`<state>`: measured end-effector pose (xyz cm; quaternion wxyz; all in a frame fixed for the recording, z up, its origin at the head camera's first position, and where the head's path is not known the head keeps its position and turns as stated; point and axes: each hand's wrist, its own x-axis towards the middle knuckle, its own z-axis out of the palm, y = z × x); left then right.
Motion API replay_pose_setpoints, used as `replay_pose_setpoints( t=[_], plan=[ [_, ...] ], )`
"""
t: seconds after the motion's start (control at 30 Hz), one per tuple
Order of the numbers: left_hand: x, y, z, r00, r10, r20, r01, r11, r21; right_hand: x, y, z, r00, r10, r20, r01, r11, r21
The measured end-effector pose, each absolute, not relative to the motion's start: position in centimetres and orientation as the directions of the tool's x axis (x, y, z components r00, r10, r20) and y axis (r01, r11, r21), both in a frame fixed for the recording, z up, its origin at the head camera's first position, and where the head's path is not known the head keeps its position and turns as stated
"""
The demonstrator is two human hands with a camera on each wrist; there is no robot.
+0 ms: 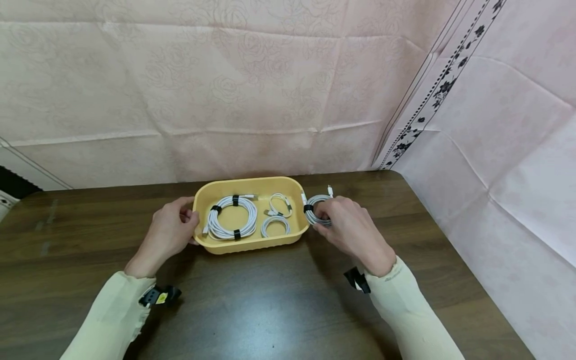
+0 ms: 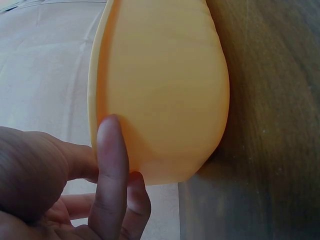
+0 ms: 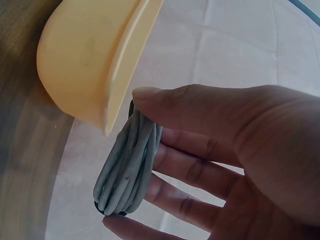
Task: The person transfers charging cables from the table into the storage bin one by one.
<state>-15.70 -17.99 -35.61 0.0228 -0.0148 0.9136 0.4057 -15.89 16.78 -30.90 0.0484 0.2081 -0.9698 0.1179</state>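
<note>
A yellow plastic tray (image 1: 252, 186) sits on the dark wooden table (image 1: 270, 300). Inside lie a large coiled white cable (image 1: 231, 217) with black ties and two small white coils (image 1: 275, 226). My left hand (image 1: 173, 230) holds the tray's left rim, its fingers (image 2: 111, 170) against the tray wall (image 2: 165, 95). My right hand (image 1: 344, 220) pinches a grey-white coiled cable (image 1: 315, 210) just outside the tray's right rim; the right wrist view shows the coil (image 3: 131, 167) held between thumb and fingers beside the tray (image 3: 85, 65).
A pink patterned cloth covers the wall behind and the surface to the right of the table. The table's right edge (image 1: 450, 250) runs diagonally close to my right arm. Cream sleeves cover both forearms.
</note>
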Motion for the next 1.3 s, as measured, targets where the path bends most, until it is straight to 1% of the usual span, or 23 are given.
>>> replay_pose_setpoints(
  t=[0.67, 0.93, 1.3],
  plan=[
    [-15.7, -17.8, -35.4, -0.997, -0.025, -0.069, -0.068, 0.689, 0.722, -15.9, 15.9, -30.9, -0.912, -0.387, 0.132, -0.408, 0.888, -0.212],
    [-15.7, -17.8, -35.4, -0.998, -0.022, -0.065, -0.063, 0.686, 0.725, -16.0, 15.6, -30.9, -0.910, -0.393, 0.135, -0.413, 0.889, -0.198],
    [-15.7, -17.9, -35.5, -0.998, -0.016, -0.053, -0.050, 0.683, 0.728, -16.0, 15.5, -30.8, -0.907, -0.398, 0.136, -0.419, 0.883, -0.210]
  ],
)
